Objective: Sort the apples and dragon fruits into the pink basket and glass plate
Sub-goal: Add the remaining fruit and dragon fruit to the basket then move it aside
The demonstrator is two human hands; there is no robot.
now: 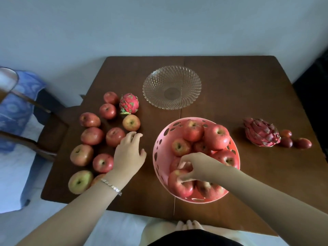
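Where the brown table (221, 82) nears its left edge, ten loose apples (92, 135) cluster, one half hidden under the left wrist. Bare wood lies open between them and the pink basket (159, 149). Left hand (128, 153) lies over that gap, fingers loosely spread, holding nothing. Right hand (193, 167) is inside the basket, fingers curled round the near apple (177, 188), one of about eight. Glass plate (171, 70) sits beyond. Two dragon fruits: left dragon fruit (129, 103); right dragon fruit (261, 134) with three small dark fruits (302, 143) toward the right edge.

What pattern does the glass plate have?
Clear glass plate with swirling radial ribs; head view.
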